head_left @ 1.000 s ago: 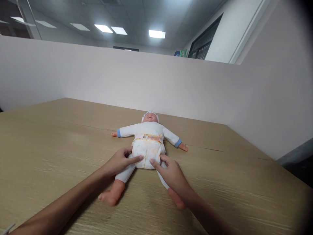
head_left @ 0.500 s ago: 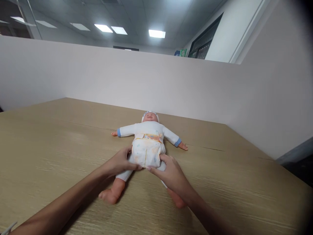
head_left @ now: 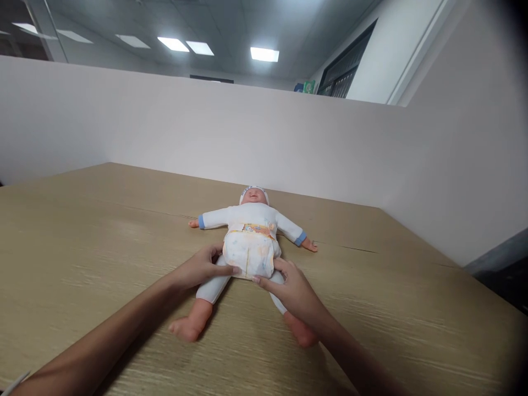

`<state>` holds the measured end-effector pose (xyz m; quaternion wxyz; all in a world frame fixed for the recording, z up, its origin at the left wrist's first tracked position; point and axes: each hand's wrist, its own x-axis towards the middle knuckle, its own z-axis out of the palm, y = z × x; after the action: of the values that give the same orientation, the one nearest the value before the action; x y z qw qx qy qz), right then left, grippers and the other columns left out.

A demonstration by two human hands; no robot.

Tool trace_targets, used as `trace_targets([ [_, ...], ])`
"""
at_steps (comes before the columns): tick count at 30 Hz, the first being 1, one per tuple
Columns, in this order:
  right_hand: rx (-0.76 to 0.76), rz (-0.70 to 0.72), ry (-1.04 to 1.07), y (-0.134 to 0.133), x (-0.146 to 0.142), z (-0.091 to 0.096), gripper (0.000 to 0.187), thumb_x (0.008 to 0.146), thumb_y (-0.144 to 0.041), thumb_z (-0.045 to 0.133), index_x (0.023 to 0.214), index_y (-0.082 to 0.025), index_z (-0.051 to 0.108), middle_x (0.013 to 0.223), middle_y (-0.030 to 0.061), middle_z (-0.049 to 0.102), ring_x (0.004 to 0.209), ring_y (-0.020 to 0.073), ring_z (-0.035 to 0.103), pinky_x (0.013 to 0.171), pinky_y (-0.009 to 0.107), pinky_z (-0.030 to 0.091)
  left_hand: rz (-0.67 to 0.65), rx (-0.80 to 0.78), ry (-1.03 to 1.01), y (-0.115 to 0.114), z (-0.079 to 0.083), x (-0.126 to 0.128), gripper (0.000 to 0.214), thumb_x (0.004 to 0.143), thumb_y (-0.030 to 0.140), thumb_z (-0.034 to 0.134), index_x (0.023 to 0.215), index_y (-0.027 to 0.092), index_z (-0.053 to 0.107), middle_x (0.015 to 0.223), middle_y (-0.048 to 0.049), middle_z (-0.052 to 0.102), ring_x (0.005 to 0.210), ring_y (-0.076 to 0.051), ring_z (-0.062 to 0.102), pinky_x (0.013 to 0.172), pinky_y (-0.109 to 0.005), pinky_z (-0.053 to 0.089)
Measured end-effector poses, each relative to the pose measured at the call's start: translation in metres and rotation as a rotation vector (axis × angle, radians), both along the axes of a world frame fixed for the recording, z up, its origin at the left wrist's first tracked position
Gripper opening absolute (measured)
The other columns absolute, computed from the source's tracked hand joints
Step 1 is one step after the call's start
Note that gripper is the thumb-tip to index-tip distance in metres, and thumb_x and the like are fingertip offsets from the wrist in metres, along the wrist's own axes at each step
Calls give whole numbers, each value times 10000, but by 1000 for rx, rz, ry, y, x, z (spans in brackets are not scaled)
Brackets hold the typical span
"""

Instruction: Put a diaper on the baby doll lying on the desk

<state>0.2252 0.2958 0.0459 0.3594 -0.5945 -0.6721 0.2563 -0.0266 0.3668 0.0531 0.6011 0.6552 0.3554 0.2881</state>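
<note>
A baby doll (head_left: 251, 220) in white clothes with blue cuffs lies on its back on the wooden table (head_left: 103, 231), arms spread, feet toward me. It wears a white diaper (head_left: 249, 253) with an orange waistband. My left hand (head_left: 202, 268) grips the doll's left thigh, thumb and forefinger at the diaper's lower edge. On the other thigh, my right hand (head_left: 291, 289) pinches the diaper's bottom edge in the same way. Both hands curl round the legs.
White partition walls (head_left: 206, 137) close the table at the back and on the right. The table's right edge drops off toward a dark gap (head_left: 503, 275). Bare wood lies to the left and in front of the doll.
Both hands have slid slightly down to the diaper's lower edge and legs. The doll has shifted a little away from me. The view has tilted slightly.
</note>
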Motion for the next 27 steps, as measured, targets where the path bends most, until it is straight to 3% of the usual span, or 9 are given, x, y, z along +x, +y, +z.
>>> trace_targets([
  [3, -41, 24, 147, 1, 4, -4, 311, 885, -446, 834, 1125, -249, 833, 1106, 72, 832, 1100, 336, 722, 1006, 462, 569, -50, -152, -95, 0, 4, -6, 509, 862, 504, 857, 1281, 228, 774, 1320, -95, 809, 1271, -352, 720, 1090, -478, 563],
  [9, -151, 163, 562, 13, 9, -9, 477, 860, -571, 869, 1196, -257, 742, 1297, 87, 793, 1255, 301, 716, 1178, 469, 515, -36, -261, -203, 5, -2, -10, 560, 901, 512, 853, 1347, 193, 740, 1392, -148, 774, 1278, -338, 709, 1085, -434, 554],
  [12, -169, 143, 606, 15, 10, -10, 498, 818, -611, 887, 1110, -241, 724, 1189, 90, 806, 1183, 291, 735, 1120, 444, 544, -7, -277, -245, 6, -3, -9, 549, 904, 502, 856, 1343, 193, 738, 1356, -145, 786, 1202, -313, 731, 1034, -407, 561],
  [15, -97, 68, 448, 8, 7, -7, 402, 887, -608, 799, 1034, -242, 721, 1000, 49, 781, 983, 261, 728, 944, 403, 583, 29, -237, -248, 6, -4, -9, 514, 889, 509, 868, 1279, 189, 767, 1271, -132, 811, 1116, -289, 742, 983, -387, 561],
  [17, -10, -56, 207, -1, 4, -2, 329, 931, -567, 744, 989, -244, 735, 902, 34, 732, 865, 247, 673, 823, 383, 559, 48, -167, -223, 7, -6, -11, 462, 896, 525, 850, 1201, 183, 796, 1195, -124, 822, 1058, -279, 740, 945, -384, 559],
  [20, 126, -180, -60, -12, 1, 7, 239, 946, -469, 715, 1006, -243, 767, 993, 58, 725, 843, 240, 625, 782, 377, 520, 157, 44, -108, 9, -12, -14, 400, 901, 555, 825, 1044, 182, 821, 1077, -105, 818, 976, -264, 719, 872, -375, 545],
  [24, 252, -276, -139, -13, 6, 10, 281, 945, -515, 716, 993, -238, 714, 988, 58, 727, 766, 224, 614, 750, 385, 515, 401, 365, 43, 10, -16, -17, 329, 923, 542, 792, 1017, 226, 774, 1101, -62, 804, 966, -244, 691, 928, -397, 538],
  [27, 349, -343, -152, -7, 10, 4, 364, 996, -564, 656, 1136, -228, 668, 1059, 82, 754, 842, 257, 676, 791, 417, 550, 435, 517, 67, 9, -17, -16, 331, 1019, 530, 663, 1173, 256, 768, 1266, -63, 798, 1107, -261, 710, 1063, -441, 530],
])
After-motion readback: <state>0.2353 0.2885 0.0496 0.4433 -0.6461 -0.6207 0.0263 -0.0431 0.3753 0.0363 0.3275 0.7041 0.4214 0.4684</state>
